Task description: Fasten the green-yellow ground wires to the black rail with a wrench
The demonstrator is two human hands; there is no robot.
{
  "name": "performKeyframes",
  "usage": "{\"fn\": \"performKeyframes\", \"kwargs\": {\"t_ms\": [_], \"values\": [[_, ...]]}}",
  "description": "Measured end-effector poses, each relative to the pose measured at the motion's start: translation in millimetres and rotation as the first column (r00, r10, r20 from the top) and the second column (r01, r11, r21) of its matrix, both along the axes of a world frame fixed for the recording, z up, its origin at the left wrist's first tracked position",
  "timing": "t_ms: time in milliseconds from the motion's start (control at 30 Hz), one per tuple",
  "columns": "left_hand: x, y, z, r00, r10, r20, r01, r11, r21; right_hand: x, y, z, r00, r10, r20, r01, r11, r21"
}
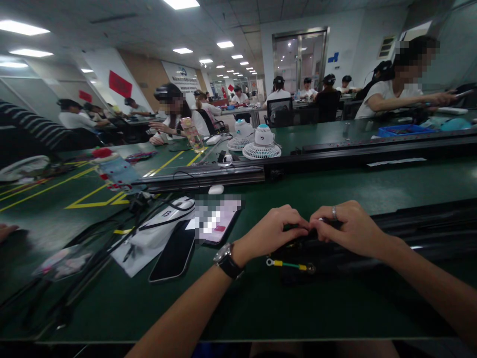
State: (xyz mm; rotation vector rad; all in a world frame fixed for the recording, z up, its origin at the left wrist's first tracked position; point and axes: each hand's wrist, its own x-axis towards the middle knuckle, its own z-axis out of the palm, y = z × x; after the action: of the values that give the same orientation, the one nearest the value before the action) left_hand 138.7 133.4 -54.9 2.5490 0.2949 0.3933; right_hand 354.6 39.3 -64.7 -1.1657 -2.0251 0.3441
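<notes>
My left hand (274, 231), with a watch on its wrist, is closed in a pinch over the green table (231, 308). Its fingertips meet those of my right hand (345, 226), which wears a ring and is also pinched. A tiny shiny bit shows at the right fingertips, too small to name; anything else between the fingers is hidden. Just below the hands lies a short green and yellow wire (290, 265) with a ring terminal at its left end. Its right end rests at a dark part on the table. Long black profiles (421, 223) lie behind and beside my right hand.
Left of my hands lie two phones (173, 253) (221, 226), a white bag (149, 241) and black cables (97, 268). White fans (262, 141), a metal rail (208, 175), a blue tray (404, 130) and a bottle (193, 135) are farther back. Several people sit around; a person's hand shows at far left.
</notes>
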Motion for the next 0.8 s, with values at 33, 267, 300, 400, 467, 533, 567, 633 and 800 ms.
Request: {"fn": "performKeyframes", "kwargs": {"t_ms": [33,267,300,400,467,533,567,633,800], "values": [[0.0,0.0,-0.1,1.000,0.003,-0.002,-0.003,1.000,-0.002,-0.1,0.2,0.1,1.000,0.000,0.001,0.000,1.000,0.005],[0.4,-0.9,-0.1,1.000,0.013,-0.007,-0.013,1.000,-0.008,-0.9,0.5,1.2,1.000,-0.008,0.021,0.007,1.000,0.026],[0.6,-1.1,-0.1,1.000,0.014,-0.005,-0.014,1.000,-0.009,-1.0,0.5,1.4,1.000,-0.009,0.022,0.008,1.000,0.024],[0.7,-1.5,-0.5,1.000,0.015,-0.001,-0.015,1.000,-0.019,-1.2,0.6,1.5,0.999,-0.019,0.030,0.018,1.000,0.019],[0.8,-1.4,-1.3,1.000,0.014,0.003,-0.014,1.000,-0.026,-1.2,0.6,1.5,0.999,-0.029,0.039,0.029,0.999,0.016],[0.8,-1.1,-2.2,1.000,0.016,0.006,-0.016,1.000,-0.025,-1.2,0.6,1.6,0.999,-0.033,0.042,0.032,0.999,0.012],[0.9,-0.9,-2.6,1.000,0.016,0.007,-0.016,1.000,-0.023,-1.3,0.6,1.7,0.998,-0.033,0.045,0.033,0.999,0.009],[1.1,-0.7,-3.0,1.000,0.013,0.011,-0.012,1.000,-0.018,-1.5,0.5,1.8,0.998,-0.032,0.051,0.032,0.999,0.007],[1.8,-1.5,-2.9,1.000,0.023,0.015,-0.022,0.999,-0.037,-1.4,1.3,-0.4,0.995,-0.033,0.090,0.027,0.998,0.064]]}}
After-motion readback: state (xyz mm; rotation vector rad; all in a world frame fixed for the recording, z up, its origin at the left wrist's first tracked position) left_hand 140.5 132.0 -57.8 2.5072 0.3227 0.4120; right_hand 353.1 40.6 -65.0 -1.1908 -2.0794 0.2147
